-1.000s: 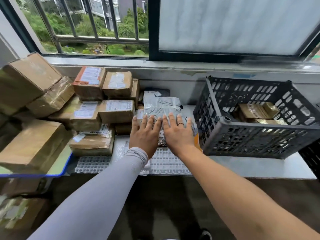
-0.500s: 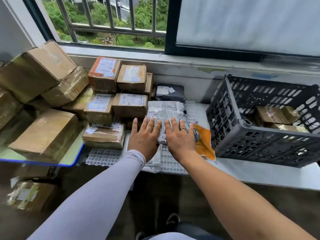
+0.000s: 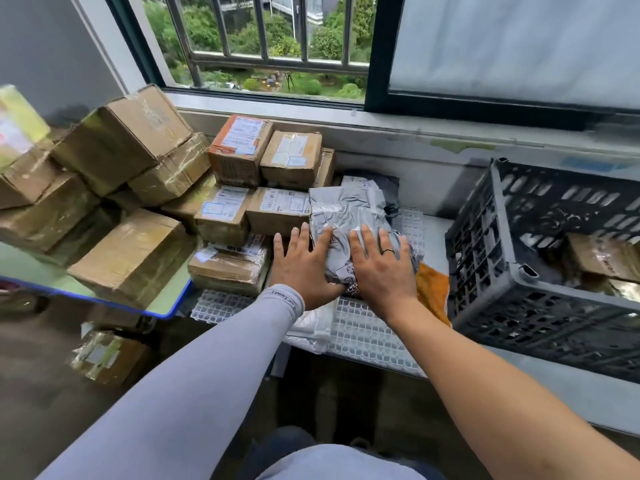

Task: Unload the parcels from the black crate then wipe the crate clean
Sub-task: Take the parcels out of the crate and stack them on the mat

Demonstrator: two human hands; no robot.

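Note:
A grey plastic-wrapped parcel (image 3: 349,216) lies on the white shelf beside stacked cardboard parcels (image 3: 277,209). My left hand (image 3: 303,268) and my right hand (image 3: 379,268) press flat on its near end, fingers straight. The black crate (image 3: 491,282) stands at the right on the shelf, a hand's width from my right hand. Brown taped parcels (image 3: 602,258) lie inside it, partly hidden by its wall. An orange cloth (image 3: 433,289) lies between the grey parcel and the crate.
More cardboard boxes (image 3: 128,147) are piled on a green table with a blue edge (image 3: 162,306) at the left. A white plastic grid mat (image 3: 360,334) covers the shelf front. A box (image 3: 107,355) sits on the floor below. The window sill runs behind.
Both hands stay flat on the grey parcel. The camera has swung left and drawn closer, so the crate sits nearer the right edge and the orange cloth shows beside it.

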